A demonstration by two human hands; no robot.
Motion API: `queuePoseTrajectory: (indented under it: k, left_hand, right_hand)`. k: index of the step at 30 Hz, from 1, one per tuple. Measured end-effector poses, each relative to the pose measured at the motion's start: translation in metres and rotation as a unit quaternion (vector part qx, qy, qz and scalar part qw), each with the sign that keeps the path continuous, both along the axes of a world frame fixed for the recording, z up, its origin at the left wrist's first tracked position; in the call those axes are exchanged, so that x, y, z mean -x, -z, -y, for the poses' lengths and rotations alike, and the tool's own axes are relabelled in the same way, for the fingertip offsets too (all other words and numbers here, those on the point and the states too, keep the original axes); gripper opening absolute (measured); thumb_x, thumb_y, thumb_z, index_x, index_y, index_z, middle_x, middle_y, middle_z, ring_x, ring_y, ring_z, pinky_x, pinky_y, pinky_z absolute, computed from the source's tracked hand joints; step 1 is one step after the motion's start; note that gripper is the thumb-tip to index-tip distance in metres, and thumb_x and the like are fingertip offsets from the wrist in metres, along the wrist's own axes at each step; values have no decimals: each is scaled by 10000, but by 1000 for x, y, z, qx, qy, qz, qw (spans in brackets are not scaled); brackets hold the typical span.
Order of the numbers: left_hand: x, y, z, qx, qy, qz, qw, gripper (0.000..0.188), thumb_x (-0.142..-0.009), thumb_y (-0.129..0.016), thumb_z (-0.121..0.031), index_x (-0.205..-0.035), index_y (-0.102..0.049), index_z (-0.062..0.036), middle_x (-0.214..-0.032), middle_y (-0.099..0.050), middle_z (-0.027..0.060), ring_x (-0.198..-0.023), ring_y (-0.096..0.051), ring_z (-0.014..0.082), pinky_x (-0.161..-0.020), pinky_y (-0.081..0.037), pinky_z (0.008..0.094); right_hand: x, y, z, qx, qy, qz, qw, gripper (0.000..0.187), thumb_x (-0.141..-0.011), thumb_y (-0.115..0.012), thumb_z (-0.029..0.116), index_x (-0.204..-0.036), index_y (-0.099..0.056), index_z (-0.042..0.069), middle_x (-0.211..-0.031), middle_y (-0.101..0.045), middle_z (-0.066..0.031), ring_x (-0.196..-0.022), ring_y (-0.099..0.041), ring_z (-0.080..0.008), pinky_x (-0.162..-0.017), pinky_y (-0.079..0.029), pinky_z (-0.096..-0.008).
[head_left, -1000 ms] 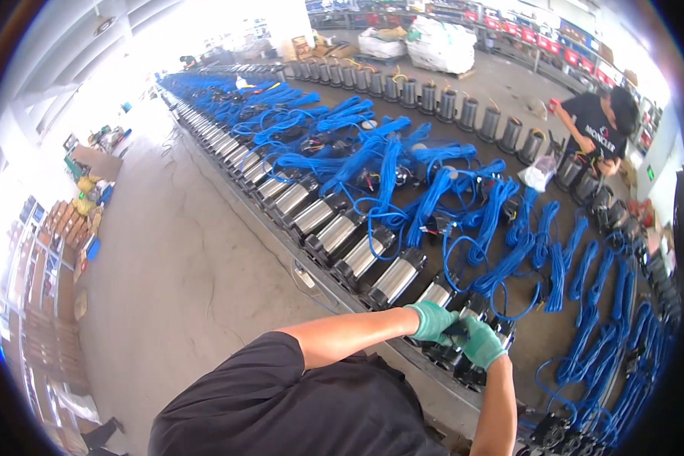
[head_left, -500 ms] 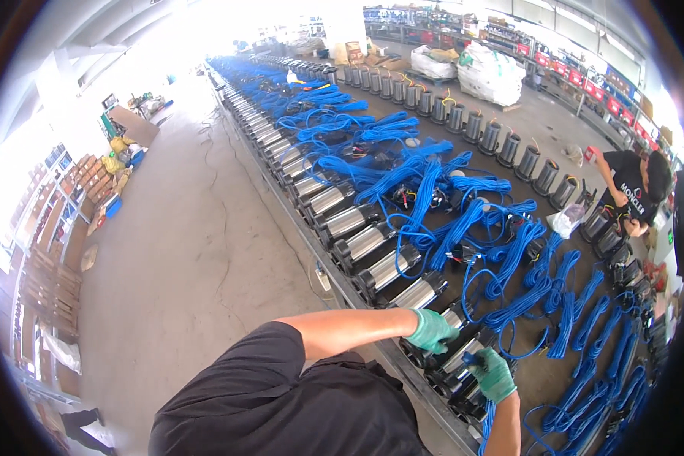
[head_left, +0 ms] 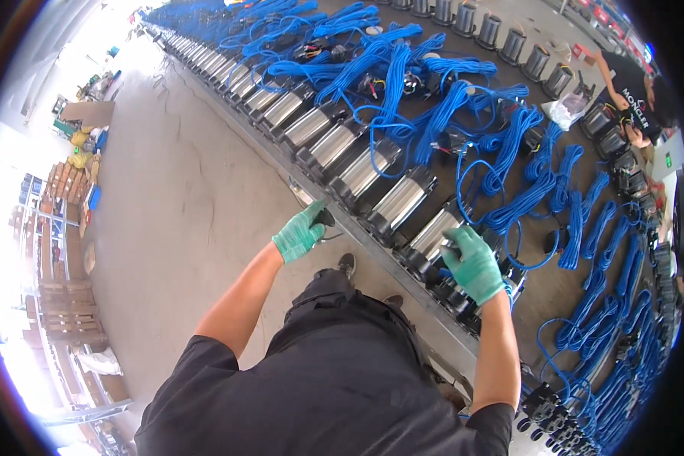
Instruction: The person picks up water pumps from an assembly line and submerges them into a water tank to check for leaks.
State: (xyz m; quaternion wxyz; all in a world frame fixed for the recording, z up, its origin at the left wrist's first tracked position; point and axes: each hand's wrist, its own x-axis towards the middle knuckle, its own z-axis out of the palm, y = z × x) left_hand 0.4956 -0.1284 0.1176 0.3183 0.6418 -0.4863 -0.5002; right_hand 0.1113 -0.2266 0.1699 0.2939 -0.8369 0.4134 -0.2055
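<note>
Partly under my right hand (head_left: 473,266) lies a silver cylinder (head_left: 433,234) with black ends, on its side in the row along the near edge of the desk (head_left: 547,298). The right fingers are bent over its side; from this view I cannot tell whether they grip it or only hang above it.

My left hand (head_left: 299,234) is well apart, out over the floor (head_left: 175,228) just beside the desk's rim, its fingers and thumb pinched on a small black piece (head_left: 324,219) whose exact shape I can't make out. Both hands wear green gloves.

To handle these well, I'd steady the cylinder with the right palm so it can't roll into its neighbours, and keep a firm pinch on the black piece, since gloves probably dull the feel. I'd also keep the wrist clear of the blue cable bundles (head_left: 511,152) farther in, whose loose loops could snag.

As for writing, I can read no label on the cylinder shells. Across the desk, a co-worker's dark shirt (head_left: 623,80) carries pale lettering on the chest. A lit green sign (head_left: 669,159) beyond is too small to read.
</note>
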Motion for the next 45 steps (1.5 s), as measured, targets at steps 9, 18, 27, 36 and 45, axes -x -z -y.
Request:
queuePoseTrajectory:
  k: [9,18,27,36,45]
  left_hand:
    - [16,99,12,-20,-45,8,999,338,-965,-622,-14,-1299,-565,-21,-1115,-709,113,-872,-687,170,-784,-573,342]
    - [36,138,26,42,22,277,960,319,-981,-608,-307,-1243,-681,-141,-999,-719,185,-845,-688,373,-754,-541,476]
    - [25,141,41,127,87,347,925,289,-932,-655,-362,-1096,-704,-128,-1072,-693,140,-931,-668,371,-784,-547,480]
    - [15,158,33,156,67,258,951,329,-832,-782,-267,-1077,-682,-72,-1068,-668,130,-975,-644,351,-814,-537,454]
    - [-25,161,30,176,129,199,955,322,-963,-659,-347,-1118,-614,-68,-958,-675,179,-871,-663,400,-776,-523,487]
  right_hand:
    - [-141,21,-6,-36,29,-170,984,522,-853,-766,356,-1237,-613,38,-1204,-643,-187,-1095,-640,-380,-933,-521,-461]
    - [-148,12,18,-133,42,-237,961,428,-855,-765,352,-1047,-644,-11,-932,-702,-253,-931,-678,-427,-819,-525,-474]
    - [-173,30,-10,-109,88,-278,950,366,-877,-730,380,-1025,-631,61,-1019,-709,-183,-962,-689,-386,-847,-543,-479]
    - [-172,37,-39,-112,193,-150,963,558,-875,-746,248,-1351,-528,56,-1254,-610,-204,-1139,-622,-385,-958,-523,-454]
    - [-119,22,-188,-68,405,62,910,509,-909,-708,145,-1378,-533,51,-1142,-675,-164,-1003,-691,-321,-860,-559,-400]
